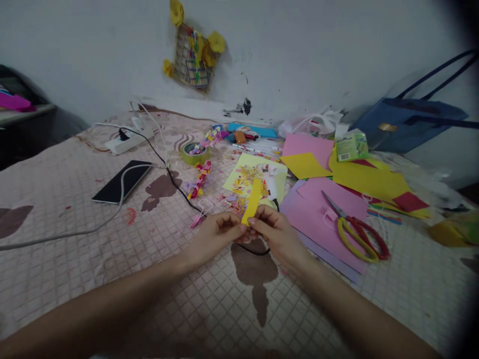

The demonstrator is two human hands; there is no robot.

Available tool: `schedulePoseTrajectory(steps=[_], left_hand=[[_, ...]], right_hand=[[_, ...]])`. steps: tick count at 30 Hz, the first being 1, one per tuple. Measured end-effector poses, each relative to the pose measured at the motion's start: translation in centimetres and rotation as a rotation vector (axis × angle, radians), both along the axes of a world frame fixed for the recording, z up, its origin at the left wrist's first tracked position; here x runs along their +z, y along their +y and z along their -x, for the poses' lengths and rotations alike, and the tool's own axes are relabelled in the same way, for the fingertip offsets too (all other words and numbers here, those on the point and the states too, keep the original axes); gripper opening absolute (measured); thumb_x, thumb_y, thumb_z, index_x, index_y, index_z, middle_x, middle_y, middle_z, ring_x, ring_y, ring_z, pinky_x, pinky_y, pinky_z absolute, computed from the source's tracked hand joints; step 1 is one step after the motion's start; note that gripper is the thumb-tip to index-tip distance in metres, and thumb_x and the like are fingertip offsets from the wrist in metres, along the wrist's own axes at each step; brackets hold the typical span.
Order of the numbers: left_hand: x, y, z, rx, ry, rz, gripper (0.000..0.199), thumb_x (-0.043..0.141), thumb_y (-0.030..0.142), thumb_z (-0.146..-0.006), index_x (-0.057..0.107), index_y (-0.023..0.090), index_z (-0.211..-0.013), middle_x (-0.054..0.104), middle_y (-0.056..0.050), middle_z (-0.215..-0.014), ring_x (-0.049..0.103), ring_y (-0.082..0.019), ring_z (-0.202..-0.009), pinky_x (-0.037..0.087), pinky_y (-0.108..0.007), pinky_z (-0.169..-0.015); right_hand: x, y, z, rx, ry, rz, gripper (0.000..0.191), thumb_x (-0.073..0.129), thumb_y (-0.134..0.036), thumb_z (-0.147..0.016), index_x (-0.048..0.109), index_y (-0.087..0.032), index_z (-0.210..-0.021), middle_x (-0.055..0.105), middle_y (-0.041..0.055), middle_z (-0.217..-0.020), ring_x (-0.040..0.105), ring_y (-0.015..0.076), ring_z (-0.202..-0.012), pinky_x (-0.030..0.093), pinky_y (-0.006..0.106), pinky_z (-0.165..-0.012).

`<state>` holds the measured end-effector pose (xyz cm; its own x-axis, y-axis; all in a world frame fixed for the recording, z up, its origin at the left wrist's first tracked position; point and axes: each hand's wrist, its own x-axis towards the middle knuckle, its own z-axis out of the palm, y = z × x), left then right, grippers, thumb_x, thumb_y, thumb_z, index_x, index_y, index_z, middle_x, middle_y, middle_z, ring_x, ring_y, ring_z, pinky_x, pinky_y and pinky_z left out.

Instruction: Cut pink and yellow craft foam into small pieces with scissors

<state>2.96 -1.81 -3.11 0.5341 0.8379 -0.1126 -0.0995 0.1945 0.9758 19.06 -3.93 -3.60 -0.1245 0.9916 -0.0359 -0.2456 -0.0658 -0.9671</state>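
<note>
Between my two hands a narrow yellow paper strip point(253, 200) stands up, its lower end pinched in the fingertips. My left hand point(220, 230) grips it from the left with thumb and finger. From the other side my right hand point(276, 228) pinches the same end, thumb on top. Just beyond the hands lies a pale yellow sheet point(236, 175) scattered with small coloured scraps. A white glue gun point(272, 180) rests on that sheet, its black cord running down behind my hands. Whether the strip's lower end is folded is hidden by my fingers.
Scissors point(354, 227) with red and yellow handles lie on pink sheets point(310, 214) at right. Yellow sheets point(366, 179) and a blue bag point(407, 122) are behind. At left are a tablet point(121, 182), a power strip point(129, 142) and cables. A tape roll point(195, 153) stands mid-table.
</note>
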Motion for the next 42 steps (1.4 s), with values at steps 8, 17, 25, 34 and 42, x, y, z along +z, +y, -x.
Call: schedulePoseTrajectory(steps=[8,17,25,34,42], left_hand=[[-0.4,0.1,0.0,0.003,-0.004,0.022,0.026,0.069,0.036,-0.074,0.061,0.011,-0.074,0.066,-0.003,-0.069,0.061,-0.01,-0.063,0.048,-0.022,-0.062],[-0.2,0.0,0.0,0.002,-0.032,0.132,0.025,0.07,0.034,-0.072,0.061,0.01,-0.075,0.067,-0.004,-0.071,0.062,-0.011,-0.062,0.049,-0.024,-0.064],[-0.5,-0.2,0.1,0.076,-0.065,0.129,0.018,0.067,0.03,-0.072,0.061,0.013,-0.073,0.061,0.001,-0.067,0.057,-0.009,-0.062,0.046,-0.022,-0.065],[0.0,-0.2,0.1,0.036,-0.016,0.014,0.024,0.068,0.035,-0.072,0.06,0.013,-0.069,0.058,0.001,-0.064,0.056,-0.01,-0.062,0.044,-0.022,-0.061],[-0.2,-0.2,0.0,0.037,-0.022,0.006,0.019,0.066,0.031,-0.072,0.061,0.013,-0.07,0.058,0.001,-0.065,0.054,-0.009,-0.06,0.043,-0.021,-0.062]], right_hand=[[-0.4,-0.4,0.5,-0.049,-0.107,-0.068,0.014,0.065,-0.031,-0.079,0.056,-0.02,-0.076,0.056,-0.003,-0.067,0.051,0.0113,-0.059,0.043,0.024,-0.056],[-0.3,-0.5,-0.2,-0.167,-0.578,-0.569,0.007,0.057,-0.018,-0.085,0.063,-0.021,-0.084,0.062,0.0027,-0.082,0.058,0.0163,-0.079,0.048,0.03,-0.07],[-0.4,-0.7,-1.4,-0.14,-0.865,-1.013,0.039,0.047,-0.003,-0.086,0.059,-0.024,-0.117,0.06,0.009,-0.106,0.059,0.0188,-0.099,0.052,0.034,-0.082],[-0.2,-0.8,-1.7,-0.199,-0.903,-1.139,0.034,0.053,-0.003,-0.084,0.06,-0.022,-0.112,0.063,0.0085,-0.099,0.061,0.0186,-0.092,0.054,0.033,-0.076],[-0.1,-0.7,-2.0,-0.151,-0.925,-1.193,0.028,0.052,-0.003,-0.086,0.063,-0.015,-0.108,0.065,0.0119,-0.096,0.062,0.0182,-0.089,0.055,0.032,-0.074]])
